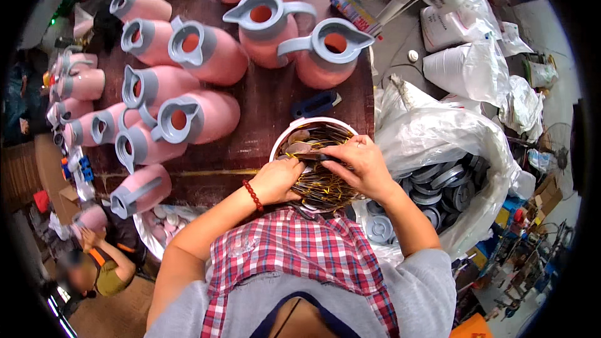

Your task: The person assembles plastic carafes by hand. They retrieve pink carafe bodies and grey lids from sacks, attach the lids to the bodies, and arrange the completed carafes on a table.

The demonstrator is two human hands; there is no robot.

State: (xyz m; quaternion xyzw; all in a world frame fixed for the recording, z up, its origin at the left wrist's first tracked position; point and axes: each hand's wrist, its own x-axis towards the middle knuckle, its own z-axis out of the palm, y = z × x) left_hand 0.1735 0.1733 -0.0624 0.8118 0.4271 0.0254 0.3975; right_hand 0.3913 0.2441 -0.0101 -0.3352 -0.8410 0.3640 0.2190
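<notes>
My right hand (358, 161) is closing thumb and fingers in a narrow pinch on a flat dark piece (311, 156). My left hand (278, 180) is curling in at the left end of that piece, but its fingertips are disappearing among the tags, so I cannot tell whether it is gripping or only touching. My hands are covering part of the tub (290, 130), and its bottom is staying out of sight under the heap.

The flat dark piece is lying between my two hands, over the mouth of the tub. Right below my grip the dark tags (325, 189) are crowding together, their yellow ties tangling so that I cannot make out single ones. A red bead bracelet (253, 195) is circling my left wrist.

Just beyond my grip, a dark blue tool (316, 104) is resting on the dark red table (269, 97). To the right of my right hand, a clear plastic bag (438, 122) is holding grey lids (462, 195). Farther out, ahead and to the left, pink jugs (216, 56) with grey tops are standing and lying; the farthest are being cut off by the upper edge. Well off to my left, a co-worker (113, 269) is handling another pink jug (91, 220).
</notes>
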